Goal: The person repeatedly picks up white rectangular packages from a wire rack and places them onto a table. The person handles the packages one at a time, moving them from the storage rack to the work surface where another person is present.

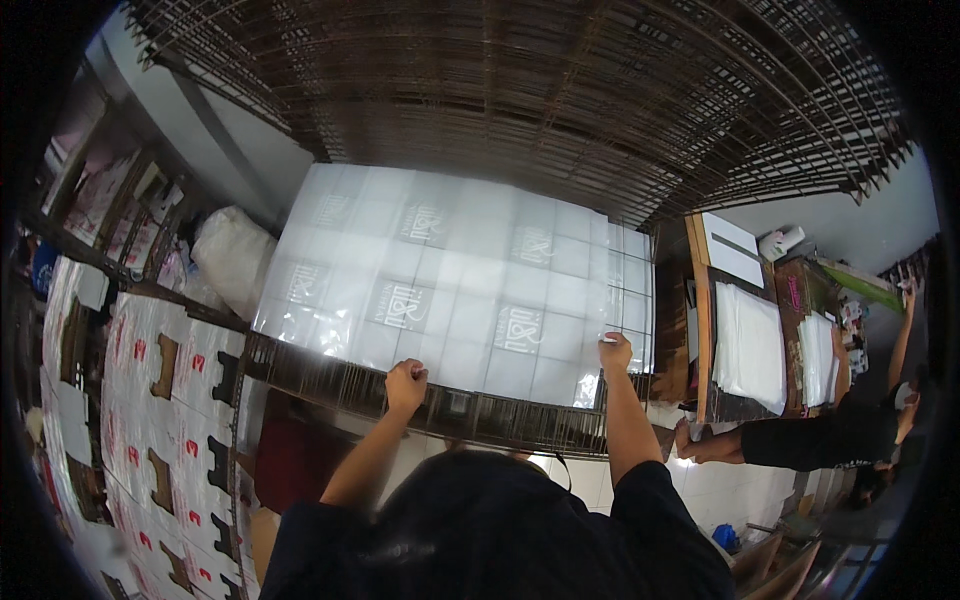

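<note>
Translucent plastic sheets [450,270] with white printing lie spread over a wire drying rack [634,275] in front of me. At their near edge my left hand [406,386] is closed. Its fingers are curled in, and whatever they may grip is hidden. My right hand [616,352] is closed too, pinched at the right border of the sheets. A small white bit shows at its fingertips, too small to name. Squares of the rack's wire grid show through the sheets and stand bare along the right side.
Raised wire racks [520,90] hang beyond the sheets. Stacked white cartons [180,400] stand at left, near a white plastic bundle [232,258]. To the right, another person's arm [710,442] reaches near a wooden table [703,310] bearing a white sheet stack [748,345].
</note>
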The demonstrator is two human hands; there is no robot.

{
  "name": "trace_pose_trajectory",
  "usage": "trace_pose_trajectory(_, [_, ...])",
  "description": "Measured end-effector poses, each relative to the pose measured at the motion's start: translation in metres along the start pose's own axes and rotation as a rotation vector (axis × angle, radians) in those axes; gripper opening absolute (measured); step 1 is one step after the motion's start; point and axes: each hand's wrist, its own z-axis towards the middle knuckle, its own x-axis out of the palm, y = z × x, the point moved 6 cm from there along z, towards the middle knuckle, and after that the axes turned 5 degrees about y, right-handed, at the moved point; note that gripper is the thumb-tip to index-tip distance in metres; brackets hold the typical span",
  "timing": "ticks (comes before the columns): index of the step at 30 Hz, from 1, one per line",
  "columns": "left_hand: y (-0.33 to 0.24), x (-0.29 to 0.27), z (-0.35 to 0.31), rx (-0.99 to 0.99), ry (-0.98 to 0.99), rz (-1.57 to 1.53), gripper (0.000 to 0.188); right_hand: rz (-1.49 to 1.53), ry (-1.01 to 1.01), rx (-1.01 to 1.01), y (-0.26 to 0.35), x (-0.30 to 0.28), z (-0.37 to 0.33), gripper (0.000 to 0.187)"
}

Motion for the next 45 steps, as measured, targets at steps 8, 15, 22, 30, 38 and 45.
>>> trace_pose_trajectory(8, [-0.023,-0.022,-0.014,0.081,-0.178,0.181,0.027,-0.001,-0.184,-0.111,0.009,-0.018,-0.014,0.024])
trace_pose_trajectory(15, [-0.003,-0.051,-0.055,0.34,-0.14,0.161,0.018,0.061,-0.43,-0.007,-0.047,-0.074,-0.061,0.027])
trace_pose_trajectory(22, [0.099,-0.037,-0.13,0.036,0.049,0.379,0.015,-0.501,-0.451,0.016,-0.08,-0.139,-0.138,0.036])
trace_pose_trajectory(30, [0.245,0.018,-0.151,-0.407,0.604,0.253,0.044,-0.477,-0.205,0.168,-0.127,-0.115,-0.155,0.055])
trace_pose_trajectory(38, [0.192,0.038,-0.1,-0.402,0.578,0.156,0.055,-0.442,-0.141,0.086,-0.131,-0.126,-0.162,0.06])
trace_pose_trajectory(45, [0.193,0.07,-0.102,-0.371,0.583,0.074,0.049,-0.403,0.191,-0.03,-0.132,-0.147,-0.161,0.063])
